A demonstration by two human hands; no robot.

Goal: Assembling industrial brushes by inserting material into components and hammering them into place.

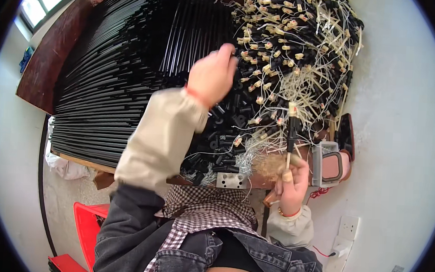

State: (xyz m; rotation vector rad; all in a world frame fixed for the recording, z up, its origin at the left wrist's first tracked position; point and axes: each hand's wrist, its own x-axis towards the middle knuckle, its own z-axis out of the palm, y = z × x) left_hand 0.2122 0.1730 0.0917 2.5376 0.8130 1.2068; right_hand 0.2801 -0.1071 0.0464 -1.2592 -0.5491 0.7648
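Observation:
My right hand [294,185] is closed round a thin pale rod [288,160]. The rod stands roughly upright, with a black sleeve [291,129] above the fingers and a cream plastic piece [293,108] at its top. Farther up and to the left, my left hand [212,76] reaches over the table between long black rods [196,32] and a pile of cream-tipped black pieces with white strings [278,45]. Its fingers are bent together, and what lies between them is too blurred to name. Below it lie many short black plastic parts [236,107].
A large stack of black rods [100,104] fills the table's left side behind a brown board [47,75]. By the near edge are a metal plate [231,181] and small silvery pieces [245,162]. A grey-and-pink box [328,165] stands right. Red plastic seating [85,227] is at lower left.

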